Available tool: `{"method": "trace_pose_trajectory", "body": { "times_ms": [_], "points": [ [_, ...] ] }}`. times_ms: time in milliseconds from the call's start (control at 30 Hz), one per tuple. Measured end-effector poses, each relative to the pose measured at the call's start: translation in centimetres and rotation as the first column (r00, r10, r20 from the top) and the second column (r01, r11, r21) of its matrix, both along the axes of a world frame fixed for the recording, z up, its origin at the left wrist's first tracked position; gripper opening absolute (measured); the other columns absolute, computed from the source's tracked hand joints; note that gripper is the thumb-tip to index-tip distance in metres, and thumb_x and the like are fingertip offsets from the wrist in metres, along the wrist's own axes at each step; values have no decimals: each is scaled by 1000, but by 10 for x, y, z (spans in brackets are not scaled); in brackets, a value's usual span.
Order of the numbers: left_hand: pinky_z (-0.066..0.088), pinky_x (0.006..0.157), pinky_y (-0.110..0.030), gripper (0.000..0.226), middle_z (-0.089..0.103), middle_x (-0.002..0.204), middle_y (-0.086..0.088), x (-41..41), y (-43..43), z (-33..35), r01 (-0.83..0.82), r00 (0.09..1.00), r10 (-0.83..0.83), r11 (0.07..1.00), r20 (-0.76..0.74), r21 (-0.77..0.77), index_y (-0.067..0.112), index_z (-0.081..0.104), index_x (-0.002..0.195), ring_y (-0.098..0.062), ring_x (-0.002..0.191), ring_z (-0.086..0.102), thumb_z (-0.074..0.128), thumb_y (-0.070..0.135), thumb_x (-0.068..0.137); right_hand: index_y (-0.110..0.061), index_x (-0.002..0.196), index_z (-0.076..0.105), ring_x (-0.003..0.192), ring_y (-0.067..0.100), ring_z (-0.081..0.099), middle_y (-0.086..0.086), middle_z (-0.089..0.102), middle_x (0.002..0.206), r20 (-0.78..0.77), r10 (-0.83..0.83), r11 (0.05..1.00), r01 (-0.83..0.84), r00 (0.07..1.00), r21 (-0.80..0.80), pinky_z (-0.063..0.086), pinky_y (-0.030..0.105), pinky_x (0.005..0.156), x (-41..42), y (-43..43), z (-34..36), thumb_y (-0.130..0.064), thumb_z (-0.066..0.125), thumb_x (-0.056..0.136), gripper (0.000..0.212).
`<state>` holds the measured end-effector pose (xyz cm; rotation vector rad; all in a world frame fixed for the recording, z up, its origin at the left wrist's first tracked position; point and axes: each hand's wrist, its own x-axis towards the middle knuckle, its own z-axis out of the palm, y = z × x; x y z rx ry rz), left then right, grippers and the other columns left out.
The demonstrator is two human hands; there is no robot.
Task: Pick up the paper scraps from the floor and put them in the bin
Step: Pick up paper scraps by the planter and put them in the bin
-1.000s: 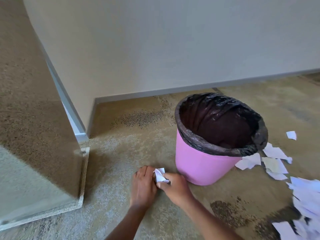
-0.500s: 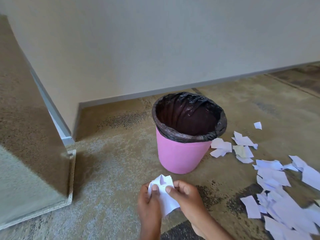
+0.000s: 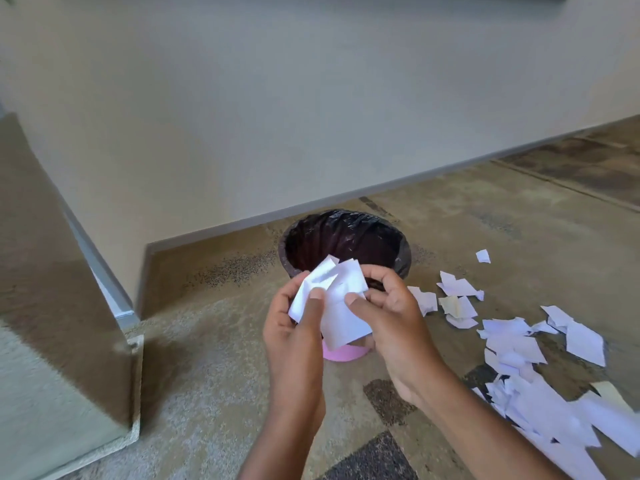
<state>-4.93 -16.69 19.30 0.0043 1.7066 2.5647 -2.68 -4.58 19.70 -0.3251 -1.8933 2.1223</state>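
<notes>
above the bin now, raised from floor level, both hands' fingers pinch white paper scraps.

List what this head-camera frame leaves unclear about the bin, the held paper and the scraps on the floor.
- Pink bin, head view: both hands and the held paper cover most of its wall.
- Bin liner: the inside is too dark to show any contents.
- Held paper: overlapping sheets, so the number of pieces is unclear.
- Floor scraps: the pile is cut off by the right and bottom edges.
</notes>
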Motion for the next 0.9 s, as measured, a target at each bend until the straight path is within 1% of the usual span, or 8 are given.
{"method": "trace_pose_trajectory", "body": {
  "times_ms": [100,200,400,533,567,700,800,900],
  "points": [
    [58,92,-50,28,78,119,-6,-27,13,25,121,992,-118,991,47,-56,29,67,131,-32,109,74,64,22,104,-38,134,57,106,29,75,3,79,110,43,-50,999,50,998,-14,62,59,91,-27,19,13,-12,67,97,46],
    [59,96,-49,42,78,118,-10,-53,25,47,234,958,-232,972,166,9,15,60,140,-30,106,75,65,25,100,-14,135,58,108,33,75,16,73,126,116,4,969,25,993,-245,63,57,90,-53,38,28,-15,71,98,39],
    [55,105,-40,19,80,104,-15,-70,36,76,251,919,-292,952,265,177,12,70,104,-31,113,72,62,29,102,6,133,61,118,40,70,27,71,124,104,50,879,6,993,-477,56,47,106,-63,57,42,-26,69,101,46],
    [38,124,-46,59,36,165,-20,-67,48,74,172,933,-211,973,291,156,7,45,154,-33,152,40,64,27,102,-1,146,46,121,42,66,28,56,140,78,-15,842,55,997,-537,63,42,94,-56,63,33,-21,76,96,62],
    [39,123,-46,59,35,166,-18,-65,54,72,148,948,-179,980,264,136,9,43,155,-33,154,38,62,23,102,-4,150,41,123,42,64,25,53,142,66,-32,832,63,997,-551,62,44,95,-54,65,30,-18,76,95,66],
    [63,87,-31,29,75,111,-10,-45,86,62,110,987,-114,993,117,44,7,63,125,-22,102,76,52,0,99,-7,145,44,103,32,72,17,68,120,21,-76,806,74,997,-587,60,48,99,-33,79,19,-5,72,95,57],
    [55,59,-23,28,70,80,-5,-21,123,53,263,964,-258,961,58,-86,6,68,110,-15,68,64,52,-9,92,-1,138,54,80,20,67,14,71,99,-12,-107,815,81,994,-574,62,43,90,-7,100,7,0,63,97,41],
    [49,50,-22,30,69,73,-3,-11,168,36,410,911,-401,863,93,-294,9,71,101,-15,62,60,49,-7,89,3,134,60,91,26,71,18,75,105,17,-199,829,178,980,-531,63,42,89,32,132,-13,1,60,100,33]
  ]
}}
